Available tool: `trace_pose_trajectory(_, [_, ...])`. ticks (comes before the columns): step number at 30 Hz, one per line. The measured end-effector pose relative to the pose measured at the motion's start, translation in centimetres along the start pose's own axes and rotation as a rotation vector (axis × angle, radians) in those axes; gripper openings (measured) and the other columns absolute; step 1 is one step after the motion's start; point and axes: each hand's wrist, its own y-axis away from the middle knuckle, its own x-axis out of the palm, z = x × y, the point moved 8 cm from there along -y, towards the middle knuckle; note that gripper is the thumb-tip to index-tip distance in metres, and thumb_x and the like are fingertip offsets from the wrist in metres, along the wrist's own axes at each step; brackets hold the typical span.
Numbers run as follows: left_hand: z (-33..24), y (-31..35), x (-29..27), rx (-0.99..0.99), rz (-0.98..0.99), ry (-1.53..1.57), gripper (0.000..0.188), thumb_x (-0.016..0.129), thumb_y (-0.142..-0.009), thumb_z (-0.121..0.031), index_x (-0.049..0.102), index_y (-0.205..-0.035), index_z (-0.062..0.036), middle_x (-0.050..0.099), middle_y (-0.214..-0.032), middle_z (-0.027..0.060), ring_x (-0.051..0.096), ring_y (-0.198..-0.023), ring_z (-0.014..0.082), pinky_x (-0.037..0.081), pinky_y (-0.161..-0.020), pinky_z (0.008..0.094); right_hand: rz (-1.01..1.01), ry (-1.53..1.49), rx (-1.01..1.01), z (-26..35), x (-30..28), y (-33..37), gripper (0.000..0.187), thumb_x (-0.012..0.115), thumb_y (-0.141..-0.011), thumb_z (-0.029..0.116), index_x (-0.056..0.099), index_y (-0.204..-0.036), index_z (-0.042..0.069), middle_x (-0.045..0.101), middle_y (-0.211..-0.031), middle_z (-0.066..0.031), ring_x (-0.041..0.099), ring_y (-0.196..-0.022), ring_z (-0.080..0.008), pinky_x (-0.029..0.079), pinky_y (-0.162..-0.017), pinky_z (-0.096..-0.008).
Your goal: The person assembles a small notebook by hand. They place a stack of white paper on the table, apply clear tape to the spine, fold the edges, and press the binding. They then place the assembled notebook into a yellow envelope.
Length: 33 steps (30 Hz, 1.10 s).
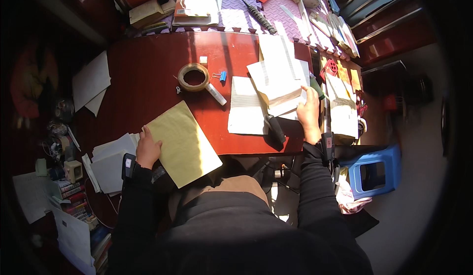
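Note:
My left hand is closed on the left edge of a yellowish paper sheet, its thumb lying on top. The sheet is tilted and reaches past the table's front edge. My right hand grips the right edge of a stack of white papers, with its fingers partly hidden. More white paper lies beneath and to the left of the stack. A black, handle-like object rests by the stack's near edge. Between my hands and farther back are a tape roll, a white tube and a blue binder clip.
Loose white papers lie by my left wrist, and others at the far left. Beyond the red table, a purple foam mat carries books and tools. A blue stool stands on the floor at right.

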Motion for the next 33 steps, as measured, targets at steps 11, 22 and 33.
trace_pose_trajectory(11, [0.7,-0.9,0.5,0.003,0.082,-0.061,0.096,0.074,-0.082,-0.025,0.017,-0.151,0.0091,0.044,-0.138,0.03,0.053,-0.122,0.0433,0.048,-0.099,0.0435,0.36,0.168,-0.386,0.2,3.4,1.2,0.062,0.062,-0.073,-0.005,0.058,-0.132,0.015,0.053,-0.14,-0.0111,0.042,-0.136,-0.0339,0.03,-0.115,-0.0511])
trace_pose_trajectory(22, [0.5,-1.0,0.4,-0.018,0.073,-0.087,0.099,0.076,-0.08,-0.026,0.017,-0.152,0.0079,0.043,-0.142,0.0299,0.051,-0.125,0.0424,0.047,-0.101,0.0429,0.229,-0.167,-0.345,1.2,-1.0,-1.3,0.03,0.062,-0.081,-0.002,0.069,-0.107,0.009,0.069,-0.11,-0.0109,0.065,-0.106,-0.0308,0.051,-0.09,-0.0355])
trace_pose_trajectory(33, [0.4,-0.9,0.2,-0.053,0.121,-0.06,0.099,0.076,-0.08,-0.026,0.017,-0.152,0.0078,0.04,-0.145,0.0296,0.05,-0.125,0.0427,0.046,-0.102,0.0432,0.359,0.352,-0.469,3.0,2.9,-1.0,0.084,0.069,-0.066,-0.003,0.044,-0.143,0.021,0.032,-0.153,-0.0106,0.029,-0.144,-0.0308,0.009,-0.123,-0.0503])
